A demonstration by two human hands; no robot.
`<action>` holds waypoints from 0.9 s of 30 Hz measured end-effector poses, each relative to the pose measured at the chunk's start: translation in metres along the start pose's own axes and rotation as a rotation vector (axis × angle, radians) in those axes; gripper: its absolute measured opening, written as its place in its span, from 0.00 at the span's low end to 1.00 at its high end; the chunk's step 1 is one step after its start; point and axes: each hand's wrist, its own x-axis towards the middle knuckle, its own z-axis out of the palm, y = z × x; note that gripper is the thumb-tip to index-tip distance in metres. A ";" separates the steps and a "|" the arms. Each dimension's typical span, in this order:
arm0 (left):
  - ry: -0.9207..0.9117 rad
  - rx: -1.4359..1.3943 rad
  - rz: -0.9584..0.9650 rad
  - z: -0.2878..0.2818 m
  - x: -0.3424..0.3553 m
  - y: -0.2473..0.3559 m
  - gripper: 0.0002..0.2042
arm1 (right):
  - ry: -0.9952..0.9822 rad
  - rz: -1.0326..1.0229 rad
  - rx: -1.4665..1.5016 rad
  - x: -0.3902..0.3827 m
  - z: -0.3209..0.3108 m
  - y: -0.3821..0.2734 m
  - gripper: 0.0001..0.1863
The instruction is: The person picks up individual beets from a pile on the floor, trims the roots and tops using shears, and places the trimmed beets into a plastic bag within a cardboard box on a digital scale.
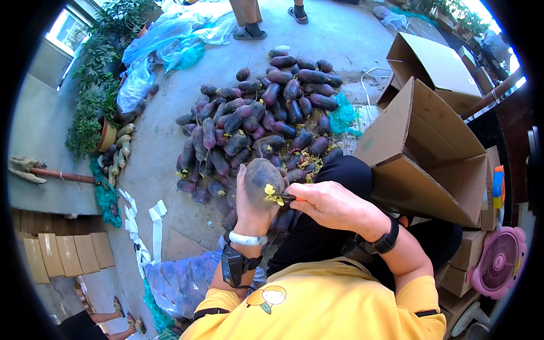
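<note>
My left hand (249,209) is wrapped round a big, dusty, dark purple radish (262,177), raised in front of the pile. Yellow sprouts (273,196) stick out of the end of the radish that faces me. Against those sprouts my right hand (323,204) presses a small tool (290,197) with a narrow dark tip. A bit of orange-red shows at its grip; the fist hides most of it, so its kind is unclear. Beyond both hands spreads a heap of dark purple radishes (238,122), with yellow leaf scraps lying among them.
Open cardboard boxes (391,136) stand at the right, near a pink fan (498,263). A plastic-wrapped purple bundle (184,283) lies at the lower left. Clear blue plastic sheeting (175,39) and potted plants (93,102) are further off. Another person's feet (249,33) appear at the far edge.
</note>
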 end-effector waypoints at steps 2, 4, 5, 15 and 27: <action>0.011 -0.032 0.071 0.001 0.001 -0.002 0.24 | 0.019 0.077 0.134 0.001 0.006 -0.001 0.09; 0.027 -0.136 0.155 0.003 0.003 -0.003 0.24 | 0.060 0.147 0.332 0.002 0.022 0.002 0.08; 0.036 -0.159 0.175 0.006 0.004 -0.003 0.24 | 0.100 0.158 0.436 0.003 0.031 0.004 0.07; 0.016 -0.022 0.359 0.009 0.014 0.003 0.34 | 0.098 0.372 1.556 0.012 0.072 -0.023 0.11; 0.114 0.441 1.023 0.008 0.009 0.038 0.31 | 0.219 0.570 1.629 0.026 0.050 -0.002 0.09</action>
